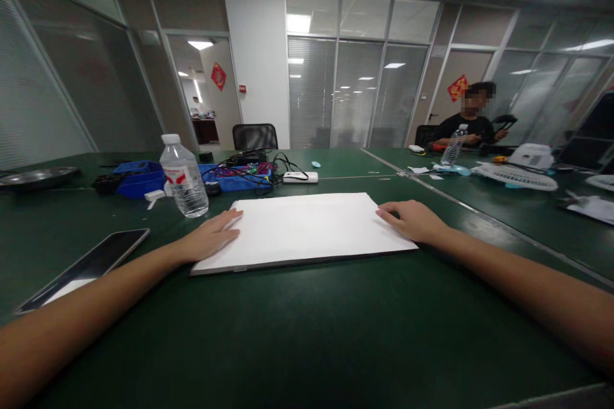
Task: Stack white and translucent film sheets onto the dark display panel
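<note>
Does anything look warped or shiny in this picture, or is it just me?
Head view: upright door frames lean outward toward the sides, perhaps from a wide lens; head view: lights reflect in the glass panels, and a pale sheen lies on the green table beyond the right forearm; head view: the flat white object looks so bright that little surface detail shows.

Side edges of paper (307, 230) partly covered by L hand (213, 233) & R hand (413, 220); phone (91, 262) part-hidden by L forearm (110, 287); tray (38, 177) cropped @ L edge; bottle (185, 182) text blurred.
</note>
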Demonstrator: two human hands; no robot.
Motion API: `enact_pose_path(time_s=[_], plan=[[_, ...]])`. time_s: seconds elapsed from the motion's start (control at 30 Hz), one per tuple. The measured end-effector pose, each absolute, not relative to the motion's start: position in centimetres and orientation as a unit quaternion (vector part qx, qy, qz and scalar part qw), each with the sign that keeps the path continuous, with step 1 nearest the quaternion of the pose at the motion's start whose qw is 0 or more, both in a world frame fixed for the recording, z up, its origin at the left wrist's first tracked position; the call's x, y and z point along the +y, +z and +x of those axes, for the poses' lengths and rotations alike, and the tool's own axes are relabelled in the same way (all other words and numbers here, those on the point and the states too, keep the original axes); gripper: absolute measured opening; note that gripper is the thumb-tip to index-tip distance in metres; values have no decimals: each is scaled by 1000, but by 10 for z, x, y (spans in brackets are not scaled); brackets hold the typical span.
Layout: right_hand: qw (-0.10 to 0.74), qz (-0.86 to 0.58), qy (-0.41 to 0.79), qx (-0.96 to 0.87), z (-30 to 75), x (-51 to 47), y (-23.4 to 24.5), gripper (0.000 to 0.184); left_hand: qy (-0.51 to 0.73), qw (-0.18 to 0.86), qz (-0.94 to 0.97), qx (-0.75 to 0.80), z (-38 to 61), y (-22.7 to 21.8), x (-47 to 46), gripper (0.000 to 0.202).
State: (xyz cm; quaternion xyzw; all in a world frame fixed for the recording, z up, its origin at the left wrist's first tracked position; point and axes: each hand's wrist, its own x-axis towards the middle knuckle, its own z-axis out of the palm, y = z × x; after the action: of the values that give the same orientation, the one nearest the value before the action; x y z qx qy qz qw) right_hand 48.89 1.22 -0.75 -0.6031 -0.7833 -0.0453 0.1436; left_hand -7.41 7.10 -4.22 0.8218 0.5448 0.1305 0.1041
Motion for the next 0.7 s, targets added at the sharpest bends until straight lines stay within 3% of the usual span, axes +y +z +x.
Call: enact_pose_path(time_s=[0.5,0.7], plan=[[180,-618,-41,-764,482,14,-17,61,131,83,834,529,-75,-39,68,85],[253,-618,60,-742,486,22,-28,58,77,51,845,526,-69,-35,61,84]])
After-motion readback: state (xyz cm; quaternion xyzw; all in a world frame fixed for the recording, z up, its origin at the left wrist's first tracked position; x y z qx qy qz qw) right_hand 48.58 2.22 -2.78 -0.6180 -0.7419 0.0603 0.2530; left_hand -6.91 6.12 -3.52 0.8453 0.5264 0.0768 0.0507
